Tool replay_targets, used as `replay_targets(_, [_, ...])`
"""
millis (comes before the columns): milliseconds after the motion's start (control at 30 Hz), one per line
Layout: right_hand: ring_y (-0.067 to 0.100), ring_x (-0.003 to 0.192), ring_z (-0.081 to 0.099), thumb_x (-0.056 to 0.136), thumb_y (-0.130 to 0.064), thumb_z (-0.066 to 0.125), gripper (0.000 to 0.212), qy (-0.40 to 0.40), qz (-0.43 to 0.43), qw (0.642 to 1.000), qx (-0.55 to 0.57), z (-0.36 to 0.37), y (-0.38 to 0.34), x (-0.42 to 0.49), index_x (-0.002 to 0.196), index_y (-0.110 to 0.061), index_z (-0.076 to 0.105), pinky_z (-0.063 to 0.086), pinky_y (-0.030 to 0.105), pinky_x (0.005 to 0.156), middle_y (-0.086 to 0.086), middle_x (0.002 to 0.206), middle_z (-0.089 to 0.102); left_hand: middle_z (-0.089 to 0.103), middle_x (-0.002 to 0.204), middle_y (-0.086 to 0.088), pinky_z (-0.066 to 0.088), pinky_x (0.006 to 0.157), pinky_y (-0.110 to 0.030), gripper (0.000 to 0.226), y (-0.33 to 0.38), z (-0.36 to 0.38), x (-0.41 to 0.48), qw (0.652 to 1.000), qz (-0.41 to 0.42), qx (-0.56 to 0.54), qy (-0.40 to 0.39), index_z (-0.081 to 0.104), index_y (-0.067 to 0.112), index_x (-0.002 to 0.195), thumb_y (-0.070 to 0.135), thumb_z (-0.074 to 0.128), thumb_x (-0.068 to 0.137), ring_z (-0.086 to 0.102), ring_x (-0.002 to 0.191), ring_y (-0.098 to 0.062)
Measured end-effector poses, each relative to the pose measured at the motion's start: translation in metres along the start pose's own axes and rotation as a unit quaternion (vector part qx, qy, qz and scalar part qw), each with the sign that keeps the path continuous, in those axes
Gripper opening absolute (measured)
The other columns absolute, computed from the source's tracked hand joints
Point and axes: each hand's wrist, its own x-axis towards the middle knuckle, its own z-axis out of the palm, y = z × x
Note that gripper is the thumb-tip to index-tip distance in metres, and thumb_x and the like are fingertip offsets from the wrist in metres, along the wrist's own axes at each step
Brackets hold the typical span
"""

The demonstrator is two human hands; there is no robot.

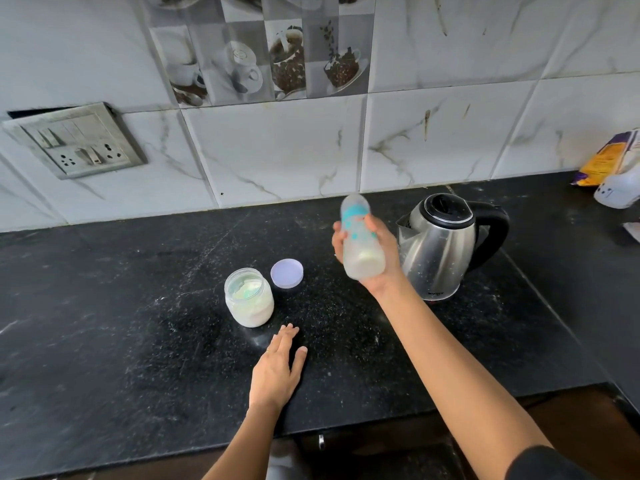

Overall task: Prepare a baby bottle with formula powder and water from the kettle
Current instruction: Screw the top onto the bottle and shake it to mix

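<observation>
The right hand (388, 258) grips a clear plastic baby bottle with teal print (358, 237), fingers wrapped round its middle. It holds the bottle tilted in the air, base towards the camera, far end towards 12 o'clock. Whitish contents sit at the base (the bottle is motion-blurred, so its top end cannot be made out). The bottle hangs above the speckled black stone counter (121, 323), at 9 o'clock of a stainless-steel electric kettle with a black handle (440, 247). The kettle stands upright near the counter's back edge, below the white marbled wall tiles (277, 150).

The left hand (277, 368) lies flat on the counter near the front edge, fingers straight, thumb spread, holding nothing. At its 11 o'clock, just past the fingertips, stands an open clear round jar of white formula powder (248, 299). Its round lilac lid (286, 273) lies just beside the jar at 1 o'clock.

Open counter spreads wide at 9 o'clock of the jar, and a narrower band lies between jar and kettle. The front edge runs under both forearms at 6 o'clock. A grey switch-and-socket plate (74, 140) sits on the wall at 10 o'clock, and a purple and yellow packet (609, 161) at the frame's right edge
</observation>
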Motion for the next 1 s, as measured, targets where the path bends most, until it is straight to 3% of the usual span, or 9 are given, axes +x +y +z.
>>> replay_targets(100, [0.021, 0.064, 0.06, 0.062, -0.025, 0.085, 0.08, -0.021, 0.026, 0.996, -0.084, -0.002, -0.001, -0.009, 0.127, -0.013, 0.04, 0.054, 0.031, 0.051, 0.015, 0.092, 0.056, 0.034, 0.151, 0.014, 0.042, 0.1, -0.034, 0.046, 0.0, 0.001, 0.0, 1.0, 0.001, 0.003, 0.0, 0.04, 0.032, 0.14, 0.046, 0.044, 0.096, 0.029, 0.141, -0.014])
replay_targets(233, [0.024, 0.071, 0.058, 0.085, -0.034, 0.056, 0.044, 0.105, 0.007, 0.993, 0.054, -0.005, -0.003, 0.001, 0.121, -0.008, 0.049, 0.057, 0.029, 0.056, 0.017, 0.096, 0.055, 0.035, 0.151, 0.013, 0.043, 0.098, -0.035, 0.045, 0.001, 0.0, 0.0, 1.0, -0.003, 0.005, 0.003, 0.04, 0.032, 0.139, 0.045, 0.044, 0.096, 0.032, 0.14, -0.015])
replay_targets(333, [0.026, 0.068, 0.058, 0.086, -0.03, 0.046, 0.047, 0.008, 0.038, 0.998, -0.053, -0.011, 0.006, -0.008, 0.132, -0.02, 0.044, 0.053, 0.03, 0.056, 0.017, 0.101, 0.058, 0.035, 0.151, 0.013, 0.043, 0.098, -0.035, 0.045, 0.001, 0.0, -0.001, 1.0, -0.001, 0.003, 0.005, 0.041, 0.032, 0.139, 0.045, 0.045, 0.096, 0.032, 0.14, -0.015])
replay_targets(400, [0.025, 0.068, 0.06, 0.084, -0.031, 0.053, 0.047, -0.004, 0.021, 0.995, -0.093, -0.006, 0.005, -0.01, 0.128, -0.016, 0.046, 0.054, 0.03, 0.056, 0.015, 0.099, 0.06, 0.035, 0.151, 0.013, 0.042, 0.099, -0.036, 0.045, 0.001, 0.001, -0.001, 1.0, 0.0, 0.003, 0.005, 0.042, 0.031, 0.139, 0.044, 0.045, 0.096, 0.031, 0.141, -0.014])
replay_targets(533, [0.022, 0.067, 0.062, 0.077, -0.033, 0.067, 0.045, 0.089, -0.014, 0.994, 0.055, -0.004, 0.005, 0.0, 0.107, -0.003, 0.052, 0.058, 0.038, 0.062, 0.013, 0.084, 0.057, 0.034, 0.151, 0.012, 0.041, 0.1, -0.035, 0.044, 0.002, 0.0, -0.001, 1.0, -0.002, 0.005, 0.005, 0.042, 0.031, 0.139, 0.044, 0.045, 0.097, 0.029, 0.141, -0.013])
replay_targets(633, [0.023, 0.065, 0.063, 0.067, -0.028, 0.076, 0.05, 0.016, 0.051, 0.998, -0.014, -0.009, 0.014, -0.007, 0.103, 0.0, 0.058, 0.057, 0.046, 0.073, 0.014, 0.083, 0.059, 0.034, 0.152, 0.012, 0.041, 0.101, -0.034, 0.044, 0.003, -0.001, -0.001, 1.0, -0.003, 0.007, 0.004, 0.041, 0.031, 0.139, 0.044, 0.045, 0.097, 0.029, 0.141, -0.013])
replay_targets(733, [0.02, 0.063, 0.061, 0.073, -0.031, 0.067, 0.04, -0.031, 0.087, 0.996, -0.012, -0.009, 0.01, -0.013, 0.105, -0.008, 0.068, 0.057, 0.032, 0.058, 0.012, 0.089, 0.056, 0.034, 0.152, 0.012, 0.041, 0.101, -0.034, 0.045, 0.003, -0.001, -0.001, 1.0, -0.002, 0.006, 0.004, 0.041, 0.031, 0.139, 0.044, 0.044, 0.097, 0.03, 0.141, -0.012])
replay_targets(867, [0.024, 0.059, 0.066, 0.08, -0.033, 0.064, 0.047, 0.072, 0.061, 0.983, 0.156, -0.008, 0.011, -0.005, 0.111, 0.0, 0.055, 0.056, 0.031, 0.049, 0.014, 0.095, 0.061, 0.032, 0.153, 0.011, 0.039, 0.102, -0.033, 0.047, 0.004, -0.002, 0.0, 1.0, 0.002, 0.009, 0.008, 0.038, 0.031, 0.142, 0.043, 0.044, 0.097, 0.027, 0.142, -0.012])
replay_targets(1000, [0.02, 0.062, 0.059, 0.085, -0.035, 0.058, 0.042, -0.006, 0.094, 0.99, -0.105, -0.009, 0.023, -0.015, 0.125, -0.022, 0.056, 0.054, 0.027, 0.053, 0.011, 0.09, 0.059, 0.027, 0.155, 0.011, 0.033, 0.108, -0.032, 0.051, 0.003, -0.002, -0.001, 1.0, 0.008, 0.012, 0.005, 0.032, 0.031, 0.146, 0.043, 0.042, 0.098, 0.02, 0.144, -0.011])
